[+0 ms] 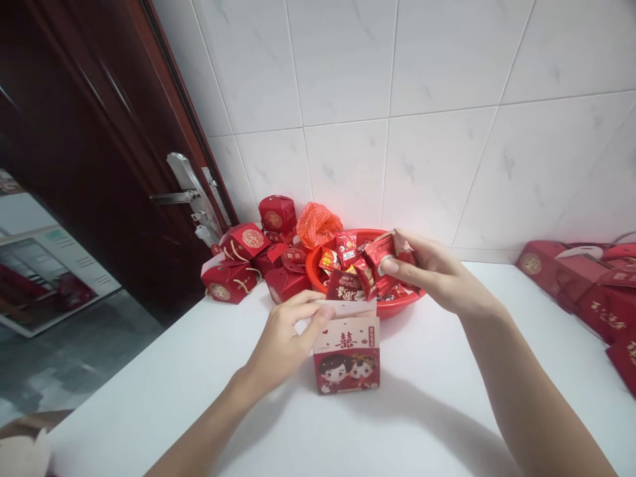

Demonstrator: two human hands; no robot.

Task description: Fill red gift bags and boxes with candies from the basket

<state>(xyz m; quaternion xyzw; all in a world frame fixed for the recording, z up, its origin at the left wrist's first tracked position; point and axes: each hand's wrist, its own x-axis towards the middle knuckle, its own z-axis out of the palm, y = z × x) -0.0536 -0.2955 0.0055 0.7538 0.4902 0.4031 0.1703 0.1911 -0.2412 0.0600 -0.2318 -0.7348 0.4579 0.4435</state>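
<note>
A small red and cream gift box (346,358) with two cartoon figures stands upright on the white table, its top flaps raised. My left hand (293,328) pinches the box's upper left edge between thumb and fingers. Behind the box sits a red plastic basket (402,306) heaped with wrapped sweets. Over the basket's right side, my right hand (432,268) is closed on red-wrapped candy packets (380,255), the thumb pressing on the front one. How many packets it holds I cannot tell, since they overlap those in the basket.
Several red gift boxes (231,278) are grouped left of the basket, beside an orange-red plastic bag (318,224). More red boxes (571,285) lie along the table's right side. A tiled wall (437,119) rises behind, and a dark door (99,99) with a metal handle stands at left.
</note>
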